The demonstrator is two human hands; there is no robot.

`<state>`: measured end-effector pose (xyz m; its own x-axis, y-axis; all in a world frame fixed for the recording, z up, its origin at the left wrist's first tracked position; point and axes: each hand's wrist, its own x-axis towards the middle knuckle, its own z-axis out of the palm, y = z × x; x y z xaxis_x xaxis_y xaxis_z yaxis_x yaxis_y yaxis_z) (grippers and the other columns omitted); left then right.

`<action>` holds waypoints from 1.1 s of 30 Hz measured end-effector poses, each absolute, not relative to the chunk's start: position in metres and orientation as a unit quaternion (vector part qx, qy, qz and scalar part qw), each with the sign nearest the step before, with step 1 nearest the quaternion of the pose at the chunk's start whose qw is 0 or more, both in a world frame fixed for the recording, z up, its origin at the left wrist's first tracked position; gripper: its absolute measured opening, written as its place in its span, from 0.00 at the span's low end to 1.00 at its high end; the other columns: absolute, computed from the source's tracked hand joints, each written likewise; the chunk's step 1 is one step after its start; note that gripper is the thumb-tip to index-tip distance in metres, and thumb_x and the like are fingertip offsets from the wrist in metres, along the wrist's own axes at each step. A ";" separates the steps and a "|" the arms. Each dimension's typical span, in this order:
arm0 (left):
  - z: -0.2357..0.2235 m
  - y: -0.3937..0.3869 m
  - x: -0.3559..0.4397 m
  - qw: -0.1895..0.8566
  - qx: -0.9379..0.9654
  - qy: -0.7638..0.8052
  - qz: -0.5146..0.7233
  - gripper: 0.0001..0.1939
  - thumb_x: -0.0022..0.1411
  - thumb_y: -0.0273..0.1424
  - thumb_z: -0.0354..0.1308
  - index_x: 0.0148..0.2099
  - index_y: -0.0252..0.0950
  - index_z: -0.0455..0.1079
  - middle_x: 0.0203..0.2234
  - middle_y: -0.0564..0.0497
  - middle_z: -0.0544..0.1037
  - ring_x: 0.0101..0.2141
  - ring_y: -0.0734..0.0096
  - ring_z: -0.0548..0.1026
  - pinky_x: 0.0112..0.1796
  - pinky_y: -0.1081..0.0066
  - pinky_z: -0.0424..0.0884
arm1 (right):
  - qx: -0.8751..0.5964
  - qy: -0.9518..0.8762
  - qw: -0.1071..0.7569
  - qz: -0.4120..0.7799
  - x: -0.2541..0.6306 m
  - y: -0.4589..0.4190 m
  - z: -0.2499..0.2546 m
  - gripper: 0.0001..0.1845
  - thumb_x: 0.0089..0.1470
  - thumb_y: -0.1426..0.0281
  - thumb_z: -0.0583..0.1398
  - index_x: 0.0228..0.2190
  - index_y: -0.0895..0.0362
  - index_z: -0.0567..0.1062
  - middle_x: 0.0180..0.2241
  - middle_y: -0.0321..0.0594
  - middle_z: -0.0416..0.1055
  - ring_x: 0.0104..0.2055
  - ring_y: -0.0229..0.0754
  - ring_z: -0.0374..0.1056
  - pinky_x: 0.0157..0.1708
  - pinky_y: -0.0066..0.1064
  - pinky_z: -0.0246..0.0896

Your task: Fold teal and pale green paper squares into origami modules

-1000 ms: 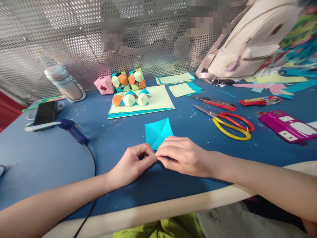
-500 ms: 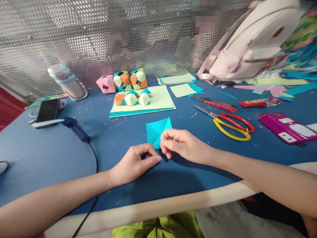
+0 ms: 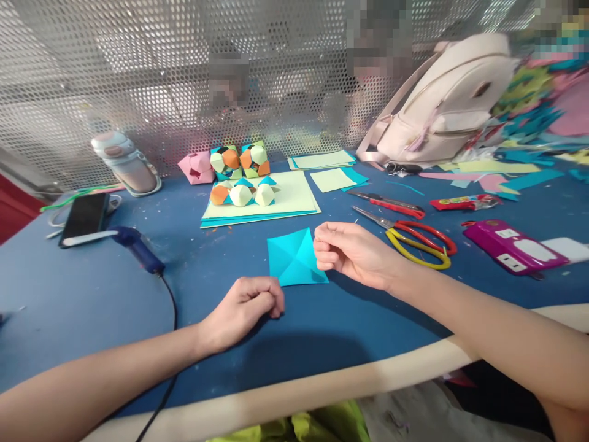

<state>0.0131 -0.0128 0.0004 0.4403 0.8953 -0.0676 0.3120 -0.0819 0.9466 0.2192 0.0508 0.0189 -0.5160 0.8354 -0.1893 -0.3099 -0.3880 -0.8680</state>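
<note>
A square of turquoise paper (image 3: 294,261) with diagonal creases lies on the blue table. My left hand (image 3: 243,313) rests on the table at the sheet's lower left corner, its fingers curled in and nothing showing in them. Over the right edge of the paper is my right hand (image 3: 352,252), thumb and fingers folded together, with no object visible between them. The right hand hides a little of that edge. Farther back, small folded paper units (image 3: 242,195) in orange, cream and turquoise sit on a stack of pale yellow and turquoise sheets (image 3: 294,190).
Folded paper balls (image 3: 225,161) stand behind the stack. Scissors (image 3: 414,242), a craft knife (image 3: 391,204) and a purple case (image 3: 513,248) lie on the right. On the left are a blue glue gun (image 3: 138,248), its cord, a phone (image 3: 84,219) and a bottle (image 3: 126,164).
My hands have moved apart: the right one up and right, the left one slightly left and down. More of the turquoise square shows. The view has shifted slightly.
</note>
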 end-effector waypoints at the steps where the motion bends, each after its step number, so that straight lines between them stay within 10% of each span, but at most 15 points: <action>1: 0.000 -0.013 0.011 0.512 0.684 0.432 0.289 0.13 0.55 0.26 0.46 0.21 0.35 0.64 0.19 0.53 0.69 0.24 0.74 0.65 0.28 0.73 0.62 | -0.325 -0.413 0.378 0.762 0.218 0.052 0.017 0.18 0.43 0.64 0.68 0.23 0.60 0.65 0.19 0.28 0.59 0.19 0.27 0.54 0.21 0.24 0.51; 20: -0.002 -0.015 0.014 0.533 0.661 0.458 0.262 0.07 0.57 0.32 0.55 0.31 0.32 0.69 0.26 0.50 0.75 0.24 0.77 0.71 0.27 0.76 0.67 | -0.650 -0.693 0.286 0.126 0.351 0.152 0.027 0.09 0.41 0.79 0.55 0.19 0.57 0.75 0.22 0.38 0.72 0.28 0.43 0.68 0.35 0.34 0.61; 26: -0.002 -0.014 0.015 0.558 0.638 0.445 0.289 0.09 0.60 0.34 0.53 0.34 0.33 0.66 0.25 0.53 0.73 0.23 0.78 0.71 0.27 0.76 0.67 | -0.607 -0.677 0.372 0.189 0.318 0.142 0.023 0.11 0.48 0.75 0.51 0.21 0.59 0.72 0.21 0.39 0.72 0.25 0.38 0.68 0.30 0.30 0.65; 33: -0.004 -0.011 0.016 0.556 0.607 0.457 0.336 0.10 0.61 0.36 0.54 0.35 0.33 0.67 0.25 0.53 0.74 0.24 0.78 0.73 0.27 0.76 0.68 | -0.361 -0.611 0.372 0.597 0.237 0.066 0.022 0.09 0.44 0.68 0.65 0.28 0.61 0.75 0.26 0.41 0.77 0.21 0.34 0.70 0.28 0.28 0.67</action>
